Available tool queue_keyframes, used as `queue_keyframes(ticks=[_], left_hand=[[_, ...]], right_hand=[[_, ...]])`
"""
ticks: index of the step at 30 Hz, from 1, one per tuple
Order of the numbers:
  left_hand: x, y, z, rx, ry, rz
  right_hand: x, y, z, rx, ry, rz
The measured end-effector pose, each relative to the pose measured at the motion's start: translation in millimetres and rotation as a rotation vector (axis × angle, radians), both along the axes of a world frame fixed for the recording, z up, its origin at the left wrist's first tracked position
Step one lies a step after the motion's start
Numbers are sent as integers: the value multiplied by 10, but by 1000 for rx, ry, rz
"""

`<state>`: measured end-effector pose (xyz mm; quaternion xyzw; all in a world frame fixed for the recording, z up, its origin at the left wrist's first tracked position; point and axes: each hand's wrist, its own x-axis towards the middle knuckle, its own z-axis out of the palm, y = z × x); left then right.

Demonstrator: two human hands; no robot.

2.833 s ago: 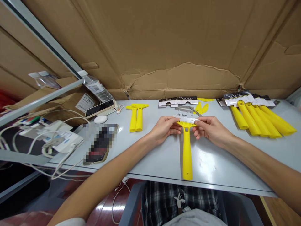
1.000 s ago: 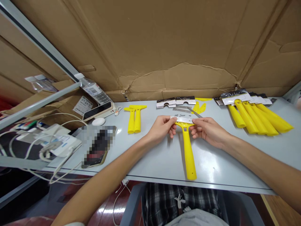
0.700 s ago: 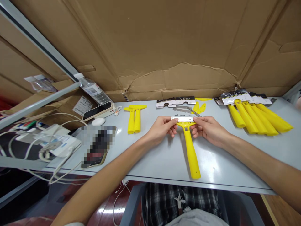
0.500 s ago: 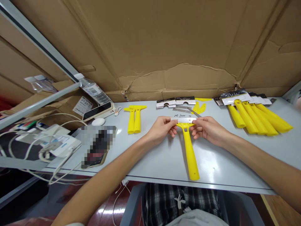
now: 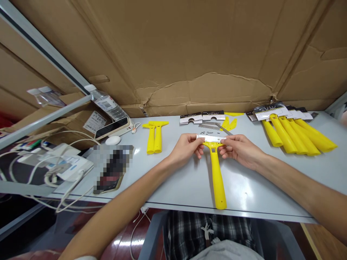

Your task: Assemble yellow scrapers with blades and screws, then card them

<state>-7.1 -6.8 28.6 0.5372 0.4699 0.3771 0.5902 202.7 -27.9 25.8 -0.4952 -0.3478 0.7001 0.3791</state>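
The yellow handle [image 5: 217,177] is positioned at the centre of the grey table [image 5: 176,187], its T-shaped head away from the person and its grip end near the front edge. A silver blade [image 5: 210,138] lies across the head. The left hand [image 5: 187,147] is closed in a pinch on the left end of the head and blade, thumb on top, fingers curled below. The right hand [image 5: 240,148] grips the right end in the same manner. Small dark fasteners [image 5: 208,133] are located just beyond the blade. Behind these are loose metal strips [image 5: 207,125], a thin metal rod [image 5: 223,129], yellow flat pieces [image 5: 229,124] and two folded header cards [image 5: 213,115]. Two spare handles [image 5: 158,139] lie side by side to the left. Carded yellow handles [image 5: 290,135] are fanned out at the far right, well apart from the right hand.
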Motion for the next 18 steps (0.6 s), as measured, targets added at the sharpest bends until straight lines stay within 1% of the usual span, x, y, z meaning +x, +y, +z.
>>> queue_keyframes(ticks=[5, 7, 14, 18], left_hand=[[11, 33, -3, -93, -35, 30], [13, 36, -2, -105, -36, 40], [33, 18, -45, -81, -52, 74], [29, 5, -65, -40, -40, 72]], right_hand=[[-16, 3, -4, 5, -13, -27], [-20, -4, -3, 6, -21, -27], [-42, -22, -4, 6, -44, -27], [-36, -23, -23, 4, -24, 25]])
